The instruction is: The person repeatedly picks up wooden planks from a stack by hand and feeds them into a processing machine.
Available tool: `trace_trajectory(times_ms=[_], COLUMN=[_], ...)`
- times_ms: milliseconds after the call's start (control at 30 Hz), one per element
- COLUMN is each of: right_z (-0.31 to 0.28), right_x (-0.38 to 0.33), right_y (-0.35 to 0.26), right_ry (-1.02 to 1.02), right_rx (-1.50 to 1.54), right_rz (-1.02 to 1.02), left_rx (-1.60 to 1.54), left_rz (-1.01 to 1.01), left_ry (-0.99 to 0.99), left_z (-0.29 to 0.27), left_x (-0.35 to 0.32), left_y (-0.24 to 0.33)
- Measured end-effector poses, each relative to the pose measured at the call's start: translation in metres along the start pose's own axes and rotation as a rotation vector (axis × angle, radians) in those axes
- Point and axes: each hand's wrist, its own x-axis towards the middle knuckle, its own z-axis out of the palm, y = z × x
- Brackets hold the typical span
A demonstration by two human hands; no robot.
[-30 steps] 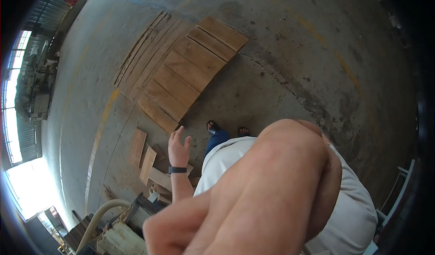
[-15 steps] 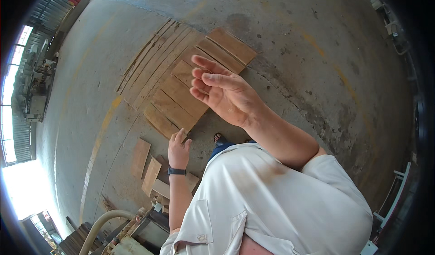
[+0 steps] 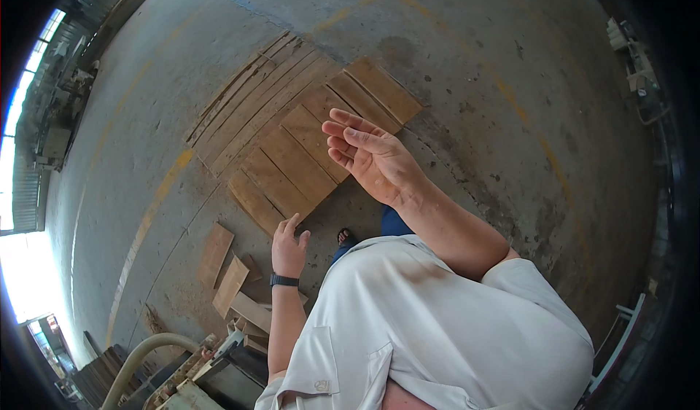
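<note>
At the near left we see a curved hose (image 3: 149, 341), and beyond it the flat wood offcuts (image 3: 216, 253) lie scattered on the floor just as they do a second earlier. Farther off, the long narrow planks (image 3: 255, 104) also keep their place. Our left hand (image 3: 290, 253) remains raised, its fingers loosely extended and its thumb apart, with nothing in its grasp. The wide wooden boards (image 3: 295, 162) lie in an unchanged row on the floor at the centre, beside the narrow planks. A sandalled foot (image 3: 344, 235) shows nearer to us. Our right hand (image 3: 375, 161), out of sight a second ago behind a forearm filling the foreground, now hangs in view before the boards, fingers parted, slightly bent and empty. A blue trouser leg (image 3: 394, 222) now shows below it.
</note>
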Motion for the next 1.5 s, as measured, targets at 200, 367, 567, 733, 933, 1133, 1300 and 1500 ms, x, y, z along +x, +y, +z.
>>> trace_trajectory(times_ms=[200, 367, 567, 733, 933, 1133, 1300, 1500], right_z=[-0.012, -0.026, 0.06, 0.051, 0.052, 0.066, 0.082, 0.103], right_x=[0.06, 0.109, 0.099, 0.146, 0.166, 0.166, 0.173, 0.18], right_y=[-0.059, -0.113, -0.195, -0.17, -0.158, -0.133, -0.08, -0.005], right_ry=[-0.054, -0.159, -0.781, -1.109, -1.087, -1.05, -1.052, -1.084], right_rx=[0.016, -0.012, -0.131, 0.233, 0.15, -0.018, -0.046, 0.006], right_rz=[0.073, 0.075, 0.085, 0.005, -0.073, -0.126, -0.122, -0.08], left_rx=[0.017, -0.018, 0.103, 0.023, -0.033, -0.054, -0.012, -0.02], left_rz=[-0.04, -0.144, -0.087, -0.269, -0.327, -0.257, -0.25, -0.304], left_ry=[0.09, 0.109, 0.105, 0.094, 0.052, 0.059, 0.065, 0.104], left_z=[0.011, 0.034, 0.039, 0.071, 0.065, 0.036, 0.011, -0.001], left_x=[0.051, 0.093, 0.138, 0.145, 0.15, 0.145, 0.137, 0.128], left_y=[0.032, 0.061, 0.127, 0.094, 0.079, 0.036, 0.005, -0.02])
